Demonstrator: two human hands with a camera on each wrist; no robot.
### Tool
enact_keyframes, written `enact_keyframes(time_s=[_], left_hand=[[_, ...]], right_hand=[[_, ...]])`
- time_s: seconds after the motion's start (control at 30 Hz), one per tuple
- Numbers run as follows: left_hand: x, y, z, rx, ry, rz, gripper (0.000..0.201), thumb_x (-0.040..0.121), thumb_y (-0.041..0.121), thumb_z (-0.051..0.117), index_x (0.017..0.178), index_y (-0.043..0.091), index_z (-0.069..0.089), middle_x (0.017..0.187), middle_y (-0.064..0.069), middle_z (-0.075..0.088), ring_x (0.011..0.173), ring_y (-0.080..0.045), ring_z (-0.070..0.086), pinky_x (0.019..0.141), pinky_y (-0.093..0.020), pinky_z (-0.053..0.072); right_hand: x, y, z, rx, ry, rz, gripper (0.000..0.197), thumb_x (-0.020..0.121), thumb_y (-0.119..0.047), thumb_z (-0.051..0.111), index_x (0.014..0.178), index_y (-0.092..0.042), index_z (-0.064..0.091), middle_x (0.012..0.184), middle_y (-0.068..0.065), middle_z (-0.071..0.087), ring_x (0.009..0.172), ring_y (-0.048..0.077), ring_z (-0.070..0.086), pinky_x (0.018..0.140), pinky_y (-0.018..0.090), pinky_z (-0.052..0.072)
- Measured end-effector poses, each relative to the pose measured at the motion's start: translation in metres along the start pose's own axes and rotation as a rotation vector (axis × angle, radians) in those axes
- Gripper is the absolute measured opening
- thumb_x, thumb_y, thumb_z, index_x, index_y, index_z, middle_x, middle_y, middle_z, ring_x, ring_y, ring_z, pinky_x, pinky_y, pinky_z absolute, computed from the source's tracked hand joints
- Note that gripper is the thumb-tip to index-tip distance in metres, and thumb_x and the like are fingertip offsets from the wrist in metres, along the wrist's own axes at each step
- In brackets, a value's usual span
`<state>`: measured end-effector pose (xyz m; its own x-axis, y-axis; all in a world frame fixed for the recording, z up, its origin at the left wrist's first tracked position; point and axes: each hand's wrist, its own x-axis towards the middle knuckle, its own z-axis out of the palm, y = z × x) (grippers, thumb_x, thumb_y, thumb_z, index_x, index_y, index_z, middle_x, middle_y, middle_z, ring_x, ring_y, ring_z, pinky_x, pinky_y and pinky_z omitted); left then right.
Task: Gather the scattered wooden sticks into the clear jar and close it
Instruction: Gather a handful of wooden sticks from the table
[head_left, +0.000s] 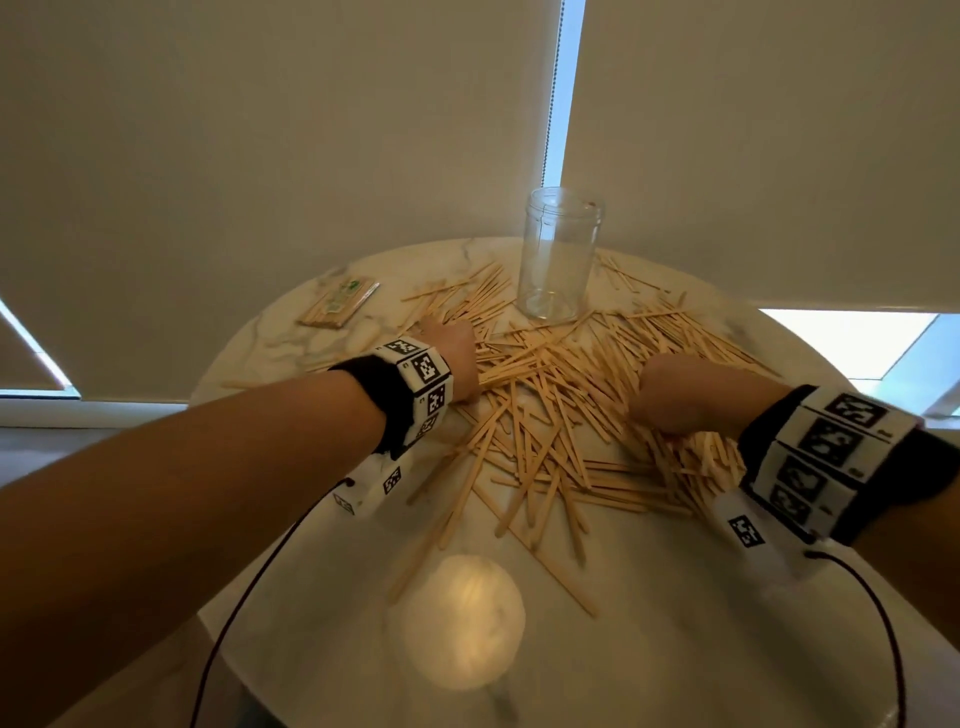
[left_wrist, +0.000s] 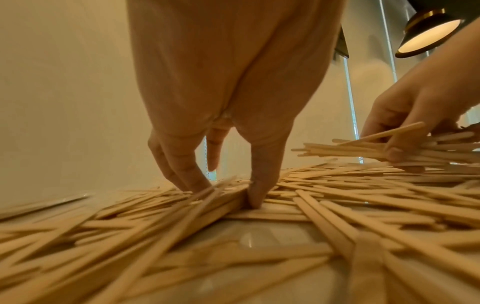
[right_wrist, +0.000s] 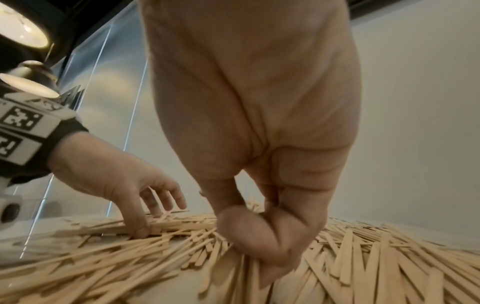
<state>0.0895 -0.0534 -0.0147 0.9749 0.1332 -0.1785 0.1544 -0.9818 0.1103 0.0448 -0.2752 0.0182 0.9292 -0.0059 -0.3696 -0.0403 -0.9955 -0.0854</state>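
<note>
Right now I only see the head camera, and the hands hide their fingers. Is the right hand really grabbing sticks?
Observer: Yes. In the right wrist view the right hand has fingers curled round a bunch of sticks.
Operator: And the left hand?
Observer: Its fingers are nearly straight; fingertips and thumb press on loose sticks, a ridge between them.
Operator: What makes the shiny spot on the table?
Observer: Probably the lamp overhead; only the wrist views show it.

No readable text. Wrist bands (head_left: 423, 387) show only black-and-white square marker codes, no letters. Packet (head_left: 340, 304) has a green mark and print, too blurred to read.
</note>
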Motion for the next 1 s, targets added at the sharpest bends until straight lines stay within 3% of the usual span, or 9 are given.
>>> enact_keyframes(time_s=[0.1, 0.23, 0.3, 0.47, 0.6, 0.73, 0.8, 0.9, 1.0], left_hand=[[0.002, 0.001, -0.002, 0.021, 0.004, -0.072, 0.092, 0.069, 0.046, 0.088, 0.138, 0.01, 0.038, 0.138, -0.018, 0.039, 0.12, -0.037, 0.051, 0.099, -0.046, 0.05], [0.004, 0.001, -0.008, 0.06, -0.033, 0.053, 0.047, 0.084, 0.035, 0.079, 0.112, 0.002, 0.061, 0.088, -0.006, 0.063, 0.084, -0.023, 0.062, 0.077, -0.034, 0.057], [0.004, 0.004, -0.007, 0.121, -0.001, 0.111, 0.031, 0.09, 0.03, 0.071, 0.107, 0.003, 0.067, 0.077, -0.005, 0.059, 0.078, -0.023, 0.062, 0.07, -0.031, 0.055], [0.0, 0.009, 0.007, 0.265, 0.069, 0.08, 0.048, 0.097, 0.036, 0.058, 0.137, 0.01, 0.05, 0.141, -0.017, 0.044, 0.135, -0.036, 0.038, 0.106, -0.047, 0.038], [0.001, 0.006, 0.008, 0.272, 0.113, 0.131, 0.048, 0.098, 0.035, 0.053, 0.14, 0.014, 0.044, 0.145, -0.014, 0.045, 0.137, -0.035, 0.038, 0.114, -0.053, 0.025], [-0.002, 0.002, 0.001, 0.055, 0.239, 0.319, 0.022, 0.097, 0.01, 0.044, 0.119, 0.012, 0.044, 0.106, -0.006, 0.064, 0.103, -0.03, 0.06, 0.111, -0.049, 0.029], [-0.001, -0.001, -0.006, -0.156, 0.25, 0.375, 0.015, 0.099, 0.006, 0.039, 0.11, 0.016, 0.043, 0.109, -0.008, 0.061, 0.091, -0.026, 0.057, 0.086, -0.038, 0.042], [-0.006, 0.002, -0.023, -0.477, 0.255, 0.388, 0.02, 0.103, 0.014, 0.035, 0.115, 0.012, 0.051, 0.091, -0.003, 0.059, 0.073, -0.018, 0.053, 0.06, -0.031, 0.039], [-0.016, 0.01, -0.039, -0.707, 0.25, 0.305, 0.043, 0.106, 0.046, 0.031, 0.115, 0.013, 0.058, 0.088, -0.001, 0.062, 0.079, -0.02, 0.059, 0.072, -0.036, 0.048]], right_hand=[[-0.004, 0.006, -0.004, 0.145, 0.04, 0.007, 0.027, 0.101, -0.023, 0.054, 0.09, -0.003, 0.069, 0.076, 0.009, 0.072, 0.063, 0.016, 0.067, 0.059, 0.027, 0.054], [-0.008, 0.011, -0.004, 0.259, 0.076, -0.019, 0.024, 0.098, -0.026, 0.06, 0.096, -0.004, 0.068, 0.08, 0.01, 0.074, 0.072, 0.021, 0.072, 0.081, 0.041, 0.06], [-0.009, 0.011, -0.004, 0.295, 0.106, -0.037, 0.025, 0.099, -0.028, 0.06, 0.095, -0.005, 0.067, 0.075, 0.009, 0.074, 0.067, 0.019, 0.071, 0.074, 0.039, 0.059], [-0.014, 0.006, -0.006, 0.345, 0.185, -0.101, 0.025, 0.1, -0.031, 0.058, 0.09, -0.008, 0.064, 0.069, 0.005, 0.071, 0.056, 0.012, 0.068, 0.058, 0.027, 0.046], [-0.021, 0.0, -0.006, 0.391, 0.191, -0.146, 0.023, 0.1, -0.032, 0.058, 0.094, -0.011, 0.065, 0.075, 0.004, 0.072, 0.062, 0.012, 0.07, 0.065, 0.031, 0.052], [-0.024, -0.005, -0.006, 0.444, 0.25, -0.185, 0.018, 0.101, -0.03, 0.056, 0.095, -0.015, 0.065, 0.079, 0.001, 0.07, 0.065, 0.012, 0.068, 0.058, 0.026, 0.047], [-0.024, -0.009, -0.009, 0.495, 0.307, -0.209, 0.015, 0.101, -0.028, 0.055, 0.094, -0.018, 0.064, 0.081, 0.0, 0.07, 0.065, 0.012, 0.067, 0.053, 0.022, 0.045], [-0.022, -0.016, -0.014, 0.578, 0.401, -0.234, 0.013, 0.101, -0.028, 0.054, 0.096, -0.019, 0.062, 0.082, 0.0, 0.07, 0.064, 0.011, 0.068, 0.052, 0.021, 0.046], [-0.021, -0.028, -0.018, 0.682, 0.454, -0.273, 0.013, 0.101, -0.027, 0.053, 0.101, -0.017, 0.062, 0.086, 0.001, 0.07, 0.069, 0.014, 0.07, 0.056, 0.023, 0.05]])
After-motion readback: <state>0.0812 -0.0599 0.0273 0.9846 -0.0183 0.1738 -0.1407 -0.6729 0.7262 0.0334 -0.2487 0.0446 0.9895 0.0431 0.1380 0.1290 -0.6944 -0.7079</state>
